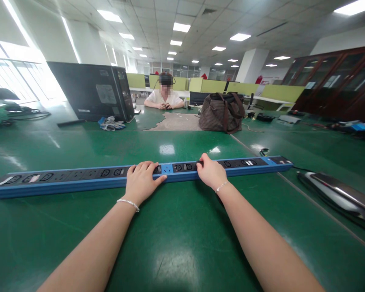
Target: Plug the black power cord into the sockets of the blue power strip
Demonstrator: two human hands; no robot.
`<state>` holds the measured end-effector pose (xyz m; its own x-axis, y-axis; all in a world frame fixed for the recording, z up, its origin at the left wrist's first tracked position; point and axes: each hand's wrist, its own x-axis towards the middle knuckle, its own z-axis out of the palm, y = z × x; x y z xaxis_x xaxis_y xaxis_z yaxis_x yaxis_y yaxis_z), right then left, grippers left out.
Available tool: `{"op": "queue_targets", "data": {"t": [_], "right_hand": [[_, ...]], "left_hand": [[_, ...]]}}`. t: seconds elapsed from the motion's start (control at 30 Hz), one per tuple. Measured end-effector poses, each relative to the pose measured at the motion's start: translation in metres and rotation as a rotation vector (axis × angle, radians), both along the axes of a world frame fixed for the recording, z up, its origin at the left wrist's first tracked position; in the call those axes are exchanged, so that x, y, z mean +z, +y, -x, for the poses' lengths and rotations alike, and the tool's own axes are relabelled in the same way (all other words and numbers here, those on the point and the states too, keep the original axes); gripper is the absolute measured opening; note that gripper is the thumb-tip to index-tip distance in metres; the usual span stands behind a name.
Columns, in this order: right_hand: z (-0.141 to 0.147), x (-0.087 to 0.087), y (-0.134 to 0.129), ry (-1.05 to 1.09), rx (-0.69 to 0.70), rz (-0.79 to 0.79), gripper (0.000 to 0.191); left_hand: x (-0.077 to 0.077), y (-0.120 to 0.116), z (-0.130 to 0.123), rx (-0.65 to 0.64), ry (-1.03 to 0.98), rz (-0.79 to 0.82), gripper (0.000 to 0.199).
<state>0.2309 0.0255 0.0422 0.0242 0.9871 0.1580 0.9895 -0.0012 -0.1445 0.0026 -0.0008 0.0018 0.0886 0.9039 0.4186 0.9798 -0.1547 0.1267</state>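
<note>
- The blue-edged power distribution strip [79, 177] lies on the table under the fingers of both hands, running out past them to left and right, sockets upward.
- The left hand [142, 178] rests palm down across the strip, its fingers loosely extended and thumb apart.
- The right hand [212, 172] is curled, with thumb and forefinger closed on a small black piece [200, 163] at the socket face; most of it is hidden.
- Below and around the fingers spreads a glossy green tabletop [158, 243], reflecting the lights; a seam [307, 205] crosses it right of the right fingers.
- Beyond the fingers, a bare grey patch [178, 121] breaks the green, with a brown bag [222, 113] at its right.
- Ahead and left of the left fingers stands a black computer tower [97, 93], work gloves [112, 123] beside its base.
- Straight past the fingers, a person in white [164, 98] leans on the far table.
- Farther off: lime partitions [246, 87], a white pillar [252, 65], glass-fronted wooden cabinets [334, 77] rightward, bright windows [12, 65] leftward.
- Above everything, panel lights [181, 27] dot the tiled ceiling [158, 20].
</note>
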Motion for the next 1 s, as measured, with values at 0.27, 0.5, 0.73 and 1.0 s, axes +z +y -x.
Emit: {"op": "queue_targets", "data": {"t": [0.27,0.5,0.73,1.0], "right_hand": [[-0.004,-0.002,0.001,0.046,-0.013,-0.028,0.027],[-0.007,-0.006,0.005,0.114,0.036,-0.082,0.026],[-0.008,-0.012,0.007,0.225,0.038,-0.111,0.026],[-0.023,0.017,0.007,0.612,0.068,-0.279,0.032]], "left_hand": [[-0.001,0.000,0.000,0.001,-0.011,-0.005,0.050],[-0.001,0.000,0.001,-0.004,-0.016,-0.004,0.050],[0.000,-0.001,0.000,0.005,-0.014,0.000,0.050],[-0.002,0.000,0.000,-0.005,-0.014,-0.011,0.050]]}}
